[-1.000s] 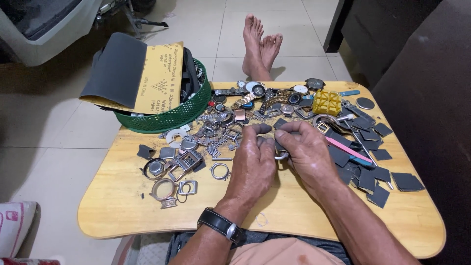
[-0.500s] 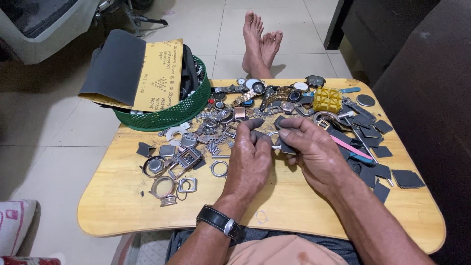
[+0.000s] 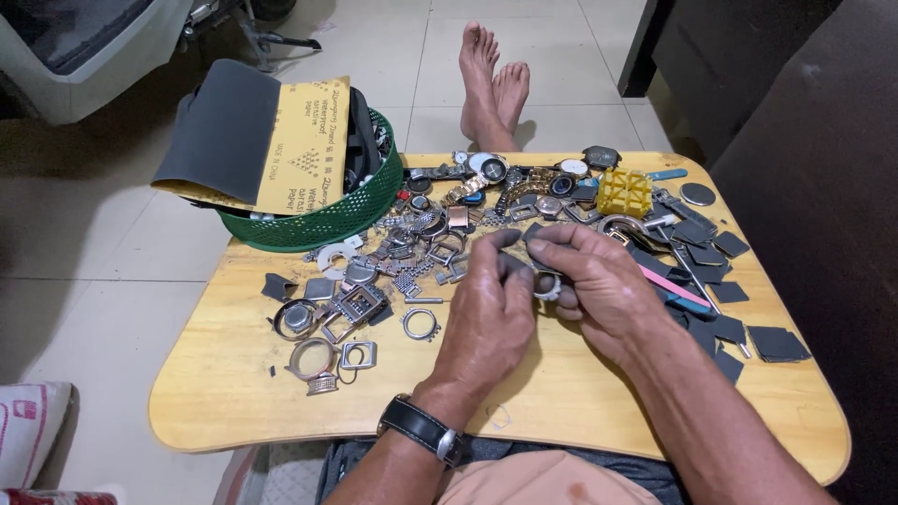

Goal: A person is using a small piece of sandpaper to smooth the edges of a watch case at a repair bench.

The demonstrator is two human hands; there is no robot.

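Both my hands meet over the middle of a small wooden table (image 3: 234,393). My left hand (image 3: 486,313), with a black wristwatch (image 3: 423,428) on its wrist, pinches a small dark piece of sandpaper (image 3: 514,266) against a round metal watch case (image 3: 548,285). My right hand (image 3: 599,281) grips that watch case from the right side. Most of the case is hidden by my fingers. Loose metal watch cases, rings and bracelet links (image 3: 355,304) lie scattered left of my hands.
A green basket (image 3: 327,220) holding sandpaper sheets (image 3: 257,140) stands at the back left. A yellow block (image 3: 624,192) and watches sit at the back. Dark sandpaper squares (image 3: 776,343) and a pink tool (image 3: 673,287) lie right. My bare feet (image 3: 491,79) rest beyond the table.
My hands stay together at the table's middle, fingers shifting slightly on the watch case. The view has tilted a little.
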